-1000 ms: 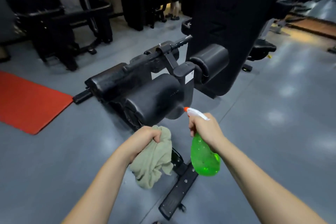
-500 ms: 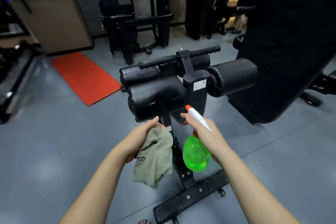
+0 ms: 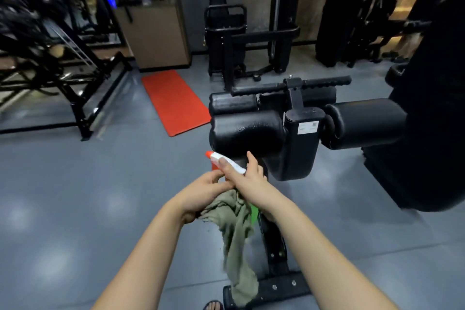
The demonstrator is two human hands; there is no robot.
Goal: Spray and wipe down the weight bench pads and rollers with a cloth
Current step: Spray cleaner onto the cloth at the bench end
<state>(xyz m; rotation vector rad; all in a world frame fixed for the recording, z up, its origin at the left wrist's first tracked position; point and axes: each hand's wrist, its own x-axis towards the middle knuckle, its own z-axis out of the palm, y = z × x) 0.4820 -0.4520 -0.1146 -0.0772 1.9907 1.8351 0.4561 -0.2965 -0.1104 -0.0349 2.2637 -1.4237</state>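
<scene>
Grey gym floor (image 3: pixel 100 184), bench (image 3: pixel 299 148) foot end: right hand (image 3: pixel 251 181) grips the spray bottle (image 3: pixel 213 156), left hand (image 3: pixel 203 190) grips the cloth (image 3: pixel 236 234), just below a glistening roller (image 3: pixel 246 131), apparently sprayed; wiping seems not yet begun.

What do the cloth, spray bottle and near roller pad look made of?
Cloth: soft fabric, matte olive, hanging in limp folds. Spray bottle: likely plastic, smooth white head, translucent green body. Roller pad: probably vinyl-covered padding, black with shiny highlights.

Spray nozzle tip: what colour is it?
Orange; the nozzle tip sits on a white spray head. It shows best in the head view.
</scene>
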